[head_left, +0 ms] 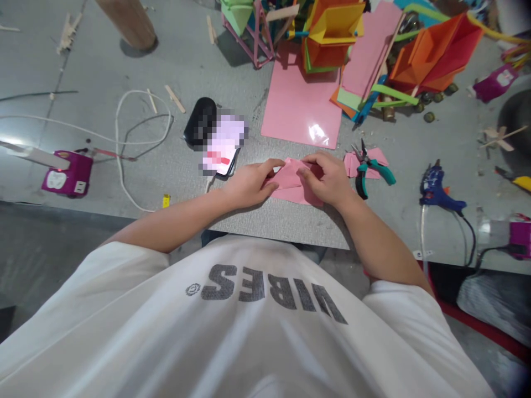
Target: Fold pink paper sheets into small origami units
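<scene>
A partly folded sheet of pink paper (292, 185) lies close to the table's front edge, with creased flaps on its upper side. My left hand (255, 179) grips its left side between thumb and fingers. On the right side, my right hand (326, 174) pinches a fold, thumb on top and fingers curled at the far edge. Just right of that hand, pliers (365, 168) with teal handles rest on smaller pink paper pieces (378, 156). A flat pink sheet (301, 110) lies beyond both hands.
Left of my hands are a lit phone (224, 143), a black case (201, 121) and a looped white cable (120, 138). A blue glue gun (435, 185) lies to the right. Folded orange paper (435, 55) and yellow paper (332, 25) pieces stand at the back.
</scene>
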The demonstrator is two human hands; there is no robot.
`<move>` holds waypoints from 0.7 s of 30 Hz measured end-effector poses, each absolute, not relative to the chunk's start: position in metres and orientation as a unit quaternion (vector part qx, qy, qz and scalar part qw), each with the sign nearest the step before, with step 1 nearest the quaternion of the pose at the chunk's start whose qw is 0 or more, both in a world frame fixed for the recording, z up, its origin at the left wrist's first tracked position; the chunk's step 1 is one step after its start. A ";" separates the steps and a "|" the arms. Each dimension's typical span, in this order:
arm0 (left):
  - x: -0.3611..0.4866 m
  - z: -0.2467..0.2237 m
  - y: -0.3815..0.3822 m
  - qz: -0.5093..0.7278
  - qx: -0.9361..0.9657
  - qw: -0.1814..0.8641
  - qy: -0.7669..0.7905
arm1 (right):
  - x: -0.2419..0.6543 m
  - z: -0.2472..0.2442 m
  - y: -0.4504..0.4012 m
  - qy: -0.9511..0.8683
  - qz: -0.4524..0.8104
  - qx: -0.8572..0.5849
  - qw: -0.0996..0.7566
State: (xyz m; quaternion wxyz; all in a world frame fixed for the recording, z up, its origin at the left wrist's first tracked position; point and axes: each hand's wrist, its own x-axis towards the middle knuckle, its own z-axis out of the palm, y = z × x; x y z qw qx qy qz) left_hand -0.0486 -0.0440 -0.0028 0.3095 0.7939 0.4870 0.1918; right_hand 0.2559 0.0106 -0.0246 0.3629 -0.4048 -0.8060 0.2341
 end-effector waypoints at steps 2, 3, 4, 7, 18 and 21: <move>-0.048 -0.002 -0.044 0.190 0.795 0.309 0.487 | 0.256 -0.025 0.010 -0.807 0.231 -0.398 0.369; -0.048 -0.002 -0.044 0.190 0.795 0.309 0.487 | 0.256 -0.025 0.010 -0.808 0.231 -0.396 0.370; -0.048 -0.001 -0.044 0.190 0.795 0.309 0.487 | 0.256 -0.025 0.010 -0.808 0.231 -0.396 0.370; -0.048 -0.001 -0.044 0.194 0.793 0.313 0.485 | 0.255 -0.024 0.010 -0.807 0.233 -0.403 0.363; -0.049 -0.001 -0.044 0.189 0.792 0.320 0.484 | 0.256 -0.022 0.009 -0.806 0.246 -0.407 0.352; -0.049 -0.001 -0.045 0.187 0.792 0.320 0.484 | 0.256 -0.022 0.010 -0.808 0.248 -0.405 0.350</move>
